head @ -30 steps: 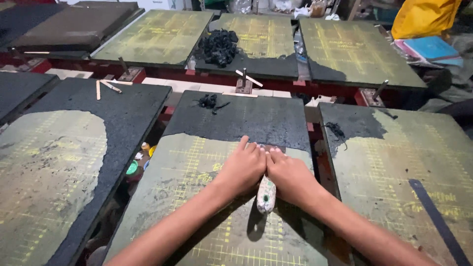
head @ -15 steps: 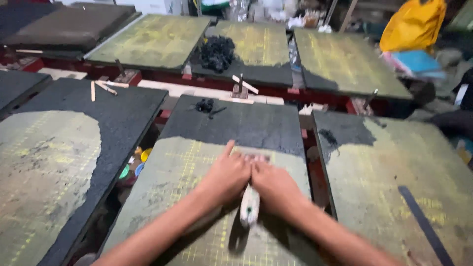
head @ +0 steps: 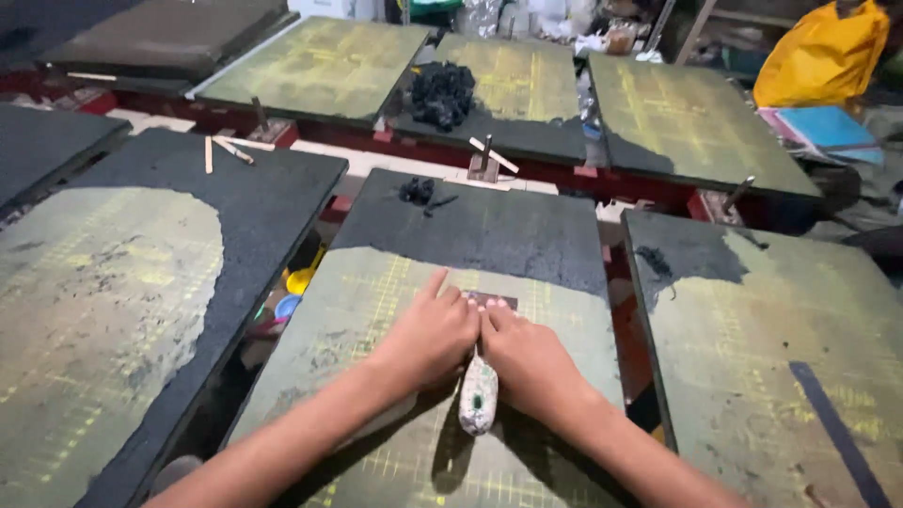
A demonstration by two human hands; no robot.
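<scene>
Here both hands press down side by side on the near part of a flat printing board [head: 376, 395], a dark slab whose nearer surface is coated yellow-green and marked with a faint grid. The left hand [head: 428, 339] lies palm down with its fingers [head: 442, 292] stretched forward and slightly spread, the index finger reaching furthest. The right hand [head: 531, 362] lies just beside it, touching it along the thumb side, fingers held close together and flat. Their fingertips rest on a small dark rectangular piece [head: 491, 301] lying on the board, which looks like a patch being smoothed or stuck into place; that is a judgement, since the piece is mostly covered. Between the wrists a small white tool handle with green spots [head: 478, 400] points back toward the person; whether either hand actually grips it cannot be told. Pressing evenly would call for steady, flat pressure without sliding the piece. Similar boards [head: 113, 282] lie all around, and a dark heap of scraps [head: 442, 94] sits farther off.
</scene>
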